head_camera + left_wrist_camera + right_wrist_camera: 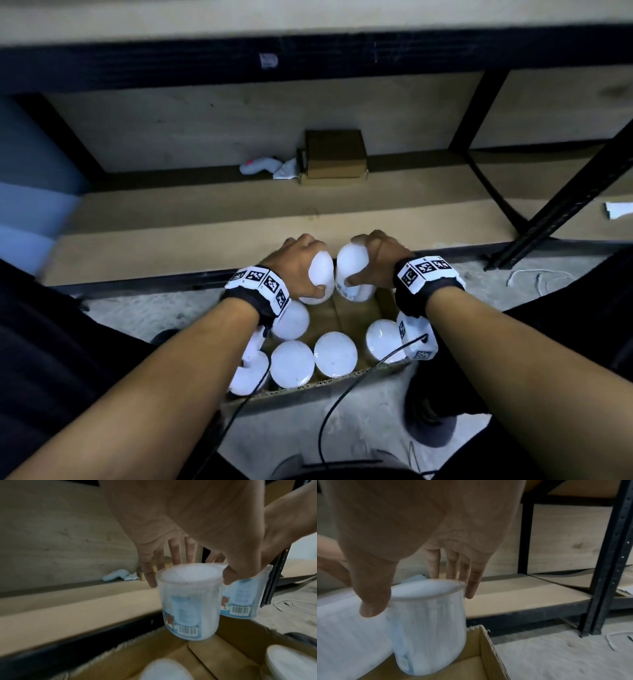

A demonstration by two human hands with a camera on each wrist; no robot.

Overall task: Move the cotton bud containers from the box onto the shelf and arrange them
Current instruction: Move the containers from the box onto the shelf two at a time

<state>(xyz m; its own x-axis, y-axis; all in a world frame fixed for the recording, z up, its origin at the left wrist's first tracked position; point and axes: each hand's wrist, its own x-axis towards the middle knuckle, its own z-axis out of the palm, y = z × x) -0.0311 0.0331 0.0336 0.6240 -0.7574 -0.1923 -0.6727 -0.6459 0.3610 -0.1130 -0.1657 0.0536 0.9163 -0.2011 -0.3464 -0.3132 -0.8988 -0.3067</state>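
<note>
Left hand [297, 263] grips one container [320, 281] by its lid rim | right hand [378, 258] grips another container [352, 274] likewise | both upright, side by side above the box [308, 385] far end | shelf [205, 219] lies just beyond, equally near both hands.

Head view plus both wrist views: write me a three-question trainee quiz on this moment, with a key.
1. True or false: each of the hands grips its own container by the lid rim.
2. Multiple choice: the lower shelf board holds A) a row of containers, B) a small cardboard box, C) a bucket.
3. Fill in: the containers not yet lifted stand in the ___.

Key
1. True: the left hand holds the left container; the right hand holds the right container.
2. B: the small cardboard box sits at the back.
3. Box: the open box on the floor.
</note>
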